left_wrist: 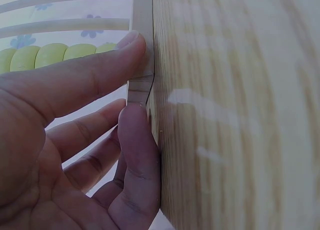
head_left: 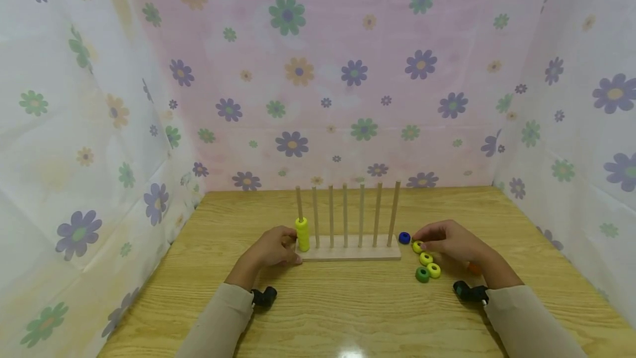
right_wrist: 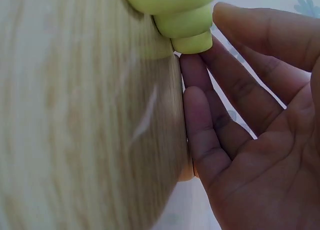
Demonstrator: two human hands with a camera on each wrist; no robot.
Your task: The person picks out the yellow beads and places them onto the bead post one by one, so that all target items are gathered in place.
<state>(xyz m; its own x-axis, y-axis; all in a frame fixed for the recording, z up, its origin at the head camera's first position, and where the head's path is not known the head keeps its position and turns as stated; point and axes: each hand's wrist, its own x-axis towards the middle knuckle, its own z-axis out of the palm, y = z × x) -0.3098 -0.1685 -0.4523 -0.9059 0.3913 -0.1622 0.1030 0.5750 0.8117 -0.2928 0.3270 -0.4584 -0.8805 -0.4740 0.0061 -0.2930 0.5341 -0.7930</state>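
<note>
A wooden peg rack [head_left: 350,255] with a row of upright dowels stands on the table. Several yellow rings [head_left: 302,235] are stacked on its leftmost dowel. My left hand [head_left: 273,247] holds the left end of the rack's base; in the left wrist view the thumb lies over the base [left_wrist: 142,20] and a finger touches its end. To the right of the rack, my right hand [head_left: 454,241] pinches a yellow ring [head_left: 418,247] between thumb and fingers, at table level. Two more yellow rings [head_left: 425,259] lie just nearer, seen in the right wrist view as larger yellow shapes [right_wrist: 175,0].
A blue ring [head_left: 404,237] lies by the rack's right end. Nearer lies a green ring [head_left: 422,274]. An orange ring [head_left: 474,268] is partly hidden by the right wrist. Flower-patterned cloth [head_left: 323,98] stands behind the wooden table [head_left: 348,308] and on both sides.
</note>
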